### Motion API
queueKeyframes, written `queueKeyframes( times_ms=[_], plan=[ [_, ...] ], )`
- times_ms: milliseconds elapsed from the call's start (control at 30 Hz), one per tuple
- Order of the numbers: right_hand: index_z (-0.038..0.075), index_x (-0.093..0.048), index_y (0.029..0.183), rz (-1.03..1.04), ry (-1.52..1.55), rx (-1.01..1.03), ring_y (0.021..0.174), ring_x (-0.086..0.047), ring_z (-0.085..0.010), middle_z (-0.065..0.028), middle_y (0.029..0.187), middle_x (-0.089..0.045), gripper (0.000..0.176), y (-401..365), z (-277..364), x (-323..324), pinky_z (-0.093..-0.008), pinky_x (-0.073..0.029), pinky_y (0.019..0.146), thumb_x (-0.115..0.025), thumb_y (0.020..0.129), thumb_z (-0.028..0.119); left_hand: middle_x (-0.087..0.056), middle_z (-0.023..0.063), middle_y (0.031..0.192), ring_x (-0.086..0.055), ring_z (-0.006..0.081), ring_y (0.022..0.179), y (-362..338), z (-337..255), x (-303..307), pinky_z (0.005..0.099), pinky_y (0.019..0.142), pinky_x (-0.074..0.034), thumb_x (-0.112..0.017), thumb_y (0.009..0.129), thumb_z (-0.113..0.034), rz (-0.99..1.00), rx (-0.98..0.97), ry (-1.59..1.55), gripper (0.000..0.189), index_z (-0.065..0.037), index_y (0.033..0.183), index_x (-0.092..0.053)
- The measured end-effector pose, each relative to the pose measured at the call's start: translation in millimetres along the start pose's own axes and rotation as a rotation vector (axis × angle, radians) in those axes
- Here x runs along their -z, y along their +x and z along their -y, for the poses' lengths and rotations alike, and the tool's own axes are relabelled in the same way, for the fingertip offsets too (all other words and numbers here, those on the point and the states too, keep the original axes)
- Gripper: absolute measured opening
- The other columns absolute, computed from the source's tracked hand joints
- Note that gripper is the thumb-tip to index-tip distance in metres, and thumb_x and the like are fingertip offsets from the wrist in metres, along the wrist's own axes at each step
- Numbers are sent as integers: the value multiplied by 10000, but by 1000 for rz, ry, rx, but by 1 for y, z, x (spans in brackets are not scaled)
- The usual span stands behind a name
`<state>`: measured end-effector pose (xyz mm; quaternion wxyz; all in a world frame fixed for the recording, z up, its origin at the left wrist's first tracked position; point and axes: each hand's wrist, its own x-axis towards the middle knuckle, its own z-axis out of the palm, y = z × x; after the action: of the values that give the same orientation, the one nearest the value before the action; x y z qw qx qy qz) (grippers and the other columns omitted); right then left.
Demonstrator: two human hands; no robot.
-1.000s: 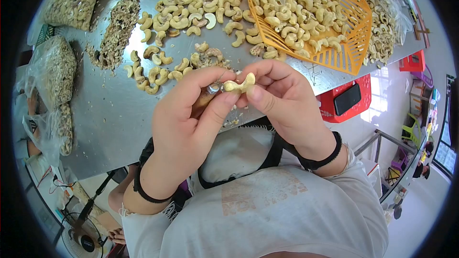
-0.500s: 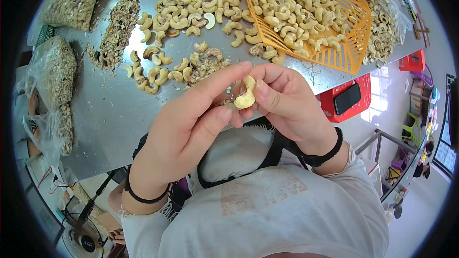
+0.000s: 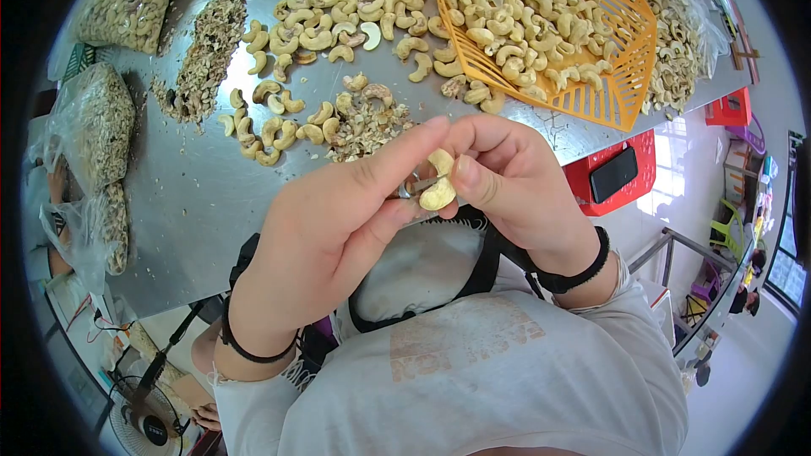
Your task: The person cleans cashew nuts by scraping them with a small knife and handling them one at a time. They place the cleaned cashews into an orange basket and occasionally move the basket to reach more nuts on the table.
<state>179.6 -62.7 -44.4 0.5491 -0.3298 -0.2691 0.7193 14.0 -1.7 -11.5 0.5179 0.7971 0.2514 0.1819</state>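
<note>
Between my fingertips, above the table's near edge, is a pale cashew nut [image 3: 438, 194]. My right hand [image 3: 519, 181] pinches it between thumb and fingers. My left hand [image 3: 338, 215] is closed around a small metal knife [image 3: 414, 187], whose thin blade lies against the cashew's inner curve. The knife's handle is mostly hidden by my left fingers. Just beyond my hands lies a heap of skin scraps [image 3: 367, 127], with several loose cashews [image 3: 270, 131] to its left.
An orange basket [image 3: 629, 110] of cashews stands at the far right, beside a bag of nuts [image 3: 672, 42]. More cashews [image 3: 355, 8] lie at the back of the metal table [image 3: 190, 219]. Filled plastic bags [image 3: 101, 127] line the left side. A phone [image 3: 614, 176] rests on a red stool [image 3: 583, 181].
The cashew has turned and tilted slightly in my right fingers. My left hand has shifted a little, and the knife blade now shows across the nut.
</note>
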Motion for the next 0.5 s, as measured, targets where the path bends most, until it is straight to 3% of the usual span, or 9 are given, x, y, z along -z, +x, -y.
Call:
queueKeyframes(
  times_ms=[167, 233, 267, 367, 433, 500],
  plan=[
    [6, -523, 850, -21, -18, 7, 629, -513, -59, -22, 741, -555, 185, 0, 0, -1, -175, -426, 570, -548, 800, 182, -581, 101, 892, -556, 158, 753, 2, 2, -2, 234, 667, -410, -496, 730, 11, -63, -144, 247, 394, -13, 1123, -473],
    [6, -524, 851, -26, -18, 4, 630, -513, -59, -21, 740, -553, 187, 0, 0, -2, -174, -425, 568, -549, 799, 184, -579, 100, 775, -539, 224, 618, 3, 7, -6, 266, 539, -425, -540, 694, 29, -190, -247, 300, 432, -66, 1113, -493],
    [6, -523, 851, -35, -4, -14, 630, -514, -58, -19, 739, -552, 184, 0, 1, -3, -171, -424, 564, -546, 801, 182, -579, 100, 775, -539, 224, 618, 2, 6, -6, 266, 539, -425, -540, 694, 29, -190, -247, 300, 432, -66, 1113, -493],
    [8, -522, 850, -34, 3, -35, 629, -512, -56, -17, 738, -550, 178, -1, 1, -2, -168, -420, 561, -537, 806, 180, -585, 97, 792, -548, 192, 631, -2, 4, -5, 247, 557, -421, -516, 730, 23, -146, -96, 136, 385, -57, 1106, -500],
    [9, -521, 848, -24, -4, -38, 628, -510, -55, -17, 738, -549, 175, 0, -1, -1, -166, -418, 563, -532, 810, 179, -586, 88, 803, -552, 151, 660, -4, 6, -4, 230, 579, -414, -478, 770, 18, -141, 100, -180, 349, -46, 1113, -492],
    [12, -519, 845, 14, 47, 5, 624, -501, -51, -17, 744, -548, 170, 2, -3, 0, -166, -416, 569, -522, 816, 179, -584, 83, 803, -549, 138, 670, -4, 6, -6, 227, 588, -412, -464, 781, 12, -133, 102, -196, 339, -43, 1114, -490]
  ],
)
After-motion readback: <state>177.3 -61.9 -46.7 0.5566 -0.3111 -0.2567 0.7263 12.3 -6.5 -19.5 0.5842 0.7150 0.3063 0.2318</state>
